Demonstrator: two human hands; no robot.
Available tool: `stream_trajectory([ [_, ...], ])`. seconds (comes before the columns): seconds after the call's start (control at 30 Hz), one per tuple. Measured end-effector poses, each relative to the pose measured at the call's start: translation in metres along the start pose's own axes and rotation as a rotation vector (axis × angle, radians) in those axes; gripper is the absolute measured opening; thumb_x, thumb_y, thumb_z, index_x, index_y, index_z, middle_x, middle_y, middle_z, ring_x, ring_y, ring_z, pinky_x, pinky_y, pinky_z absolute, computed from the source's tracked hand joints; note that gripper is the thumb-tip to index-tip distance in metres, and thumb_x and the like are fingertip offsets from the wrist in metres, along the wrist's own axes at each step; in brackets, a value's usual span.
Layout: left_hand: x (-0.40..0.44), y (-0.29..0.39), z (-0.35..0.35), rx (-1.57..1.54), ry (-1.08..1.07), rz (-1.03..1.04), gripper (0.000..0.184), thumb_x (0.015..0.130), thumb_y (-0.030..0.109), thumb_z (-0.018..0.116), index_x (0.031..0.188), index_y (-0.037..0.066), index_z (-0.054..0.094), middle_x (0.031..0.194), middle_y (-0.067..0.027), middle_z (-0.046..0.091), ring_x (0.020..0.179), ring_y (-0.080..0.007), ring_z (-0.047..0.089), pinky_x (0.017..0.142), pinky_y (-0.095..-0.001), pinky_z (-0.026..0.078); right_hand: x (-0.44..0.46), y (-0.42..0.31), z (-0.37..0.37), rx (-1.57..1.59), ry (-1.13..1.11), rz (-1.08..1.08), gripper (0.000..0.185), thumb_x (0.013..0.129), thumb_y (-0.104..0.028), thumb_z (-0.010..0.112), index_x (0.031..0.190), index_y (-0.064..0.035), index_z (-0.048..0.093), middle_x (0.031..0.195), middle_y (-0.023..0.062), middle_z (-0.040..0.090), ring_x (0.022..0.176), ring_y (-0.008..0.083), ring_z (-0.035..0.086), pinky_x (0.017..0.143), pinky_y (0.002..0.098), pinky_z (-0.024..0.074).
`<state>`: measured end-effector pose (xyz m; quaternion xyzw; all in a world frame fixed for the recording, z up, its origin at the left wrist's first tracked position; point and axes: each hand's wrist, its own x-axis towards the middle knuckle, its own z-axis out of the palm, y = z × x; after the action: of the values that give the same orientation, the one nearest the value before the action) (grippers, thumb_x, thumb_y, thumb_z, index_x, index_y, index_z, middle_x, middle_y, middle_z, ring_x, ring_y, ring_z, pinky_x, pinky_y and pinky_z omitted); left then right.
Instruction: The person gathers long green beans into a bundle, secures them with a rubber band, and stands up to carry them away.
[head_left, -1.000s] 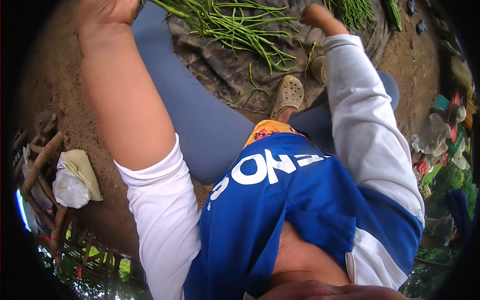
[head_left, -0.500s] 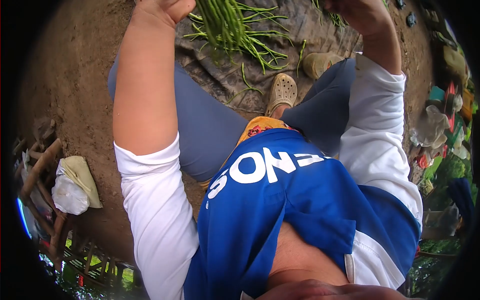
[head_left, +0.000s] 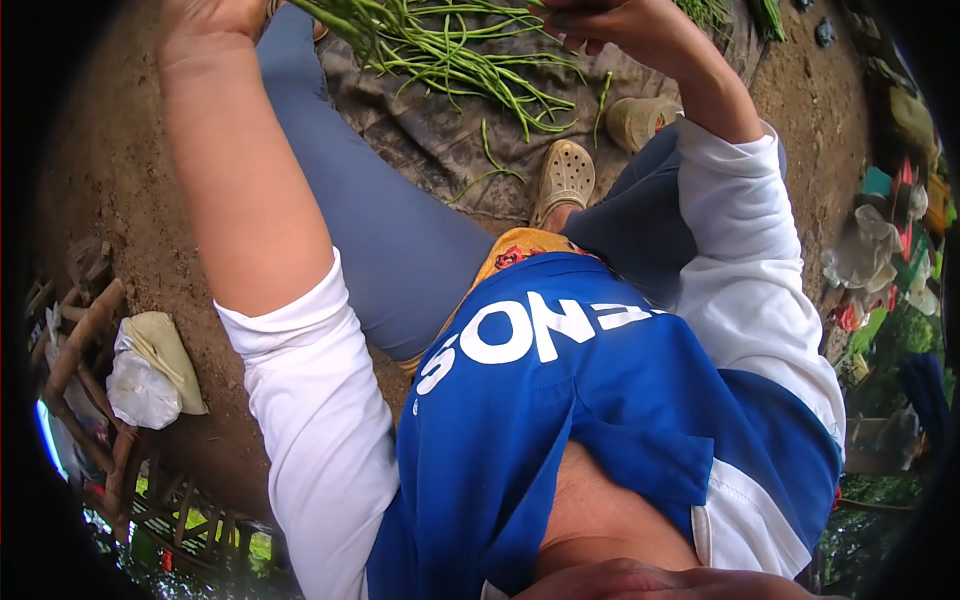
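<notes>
Swung the bare left hand (head_left: 213, 18) outward, with its grip cropped and unreadable, and brought the bare right hand (head_left: 612, 26) inward, loosely curled with any hold impossible to tell, thus flanking the long, slender green pods (head_left: 487, 72) toward the left edge of the crumpled dark sheet (head_left: 425, 152).

Green beans (head_left: 455, 62) smooth; clog (head_left: 566, 175) matt plastic.

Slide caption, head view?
Right hand near long green beans loosely piled on a dark sheet; left hand partly out of frame.
</notes>
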<state>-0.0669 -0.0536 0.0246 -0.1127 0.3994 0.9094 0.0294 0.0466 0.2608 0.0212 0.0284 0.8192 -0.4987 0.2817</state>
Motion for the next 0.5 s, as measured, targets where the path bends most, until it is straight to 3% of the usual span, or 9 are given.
stream_trajectory([
  [0.17, 0.003, 0.009, -0.010, 0.015, -0.034, 0.090, 0.011, 0.089, 0.011, 0.064, 0.097, 0.003, 0.062, 0.084, -0.0082, 0.064, 0.063, -0.0159, 0.056, 0.060, -0.0283, 0.051, 0.053, 0.042, 0.016, 0.345, 0.002, 0.043, 0.016, 0.085, 0.002, 0.063, 0.100, -0.0003, 0.068, 0.076, 0.0033, 0.065, 0.061, 0.0089, 0.059, 0.052, 0.0234, 0.0469],
  [0.2, 0.002, 0.008, -0.010, 0.031, -0.048, 0.084, 0.011, 0.089, 0.011, 0.064, 0.097, 0.004, 0.063, 0.084, -0.0080, 0.064, 0.063, -0.0156, 0.056, 0.060, -0.0280, 0.051, 0.065, 0.047, 0.025, 0.328, 0.083, 0.069, 0.016, 0.083, 0.004, 0.061, 0.096, 0.0000, 0.068, 0.069, 0.0040, 0.062, 0.057, 0.0094, 0.057, 0.049, 0.0237, 0.0455],
  [0.37, -0.027, -0.012, 0.013, 0.194, -0.120, 0.215, 0.010, 0.089, 0.012, 0.066, 0.097, 0.006, 0.063, 0.081, -0.0066, 0.064, 0.063, -0.0142, 0.056, 0.057, -0.0270, 0.049, 0.136, 0.085, 0.057, 0.180, -0.022, 0.073, 0.018, 0.076, 0.003, 0.063, 0.092, -0.0017, 0.070, 0.061, 0.0044, 0.060, 0.050, 0.0128, 0.056, 0.045, 0.0271, 0.0447],
  [0.4, -0.026, -0.016, 0.015, 0.192, -0.110, 0.275, 0.009, 0.089, 0.013, 0.066, 0.095, 0.007, 0.063, 0.078, -0.0055, 0.063, 0.061, -0.0136, 0.056, 0.054, -0.0265, 0.049, 0.164, 0.118, 0.061, -0.193, -0.074, -0.186, 0.016, 0.075, 0.001, 0.064, 0.088, -0.0042, 0.070, 0.063, 0.0029, 0.061, 0.053, 0.0138, 0.058, 0.048, 0.0279, 0.0460],
  [0.43, -0.022, -0.012, 0.012, 0.190, -0.105, 0.346, 0.008, 0.089, 0.013, 0.067, 0.094, 0.007, 0.063, 0.077, -0.0053, 0.063, 0.060, -0.0133, 0.056, 0.053, -0.0262, 0.048, 0.141, 0.079, 0.071, -0.707, 0.026, -0.114, 0.011, 0.080, -0.007, 0.068, 0.090, -0.0064, 0.070, 0.066, -0.0001, 0.063, 0.055, 0.0101, 0.058, 0.048, 0.0245, 0.0426],
  [0.5, -0.016, -0.002, 0.008, 0.187, -0.096, 0.445, 0.008, 0.089, 0.014, 0.067, 0.091, 0.008, 0.063, 0.076, -0.0049, 0.063, 0.058, -0.0129, 0.056, 0.052, -0.0254, 0.048, 0.162, 0.116, 0.098, -0.795, 0.088, 0.055, 0.019, 0.079, -0.022, 0.066, 0.090, -0.0073, 0.072, 0.080, 0.0097, 0.071, 0.067, 0.0247, 0.069, 0.063, 0.0368, 0.0543],
])
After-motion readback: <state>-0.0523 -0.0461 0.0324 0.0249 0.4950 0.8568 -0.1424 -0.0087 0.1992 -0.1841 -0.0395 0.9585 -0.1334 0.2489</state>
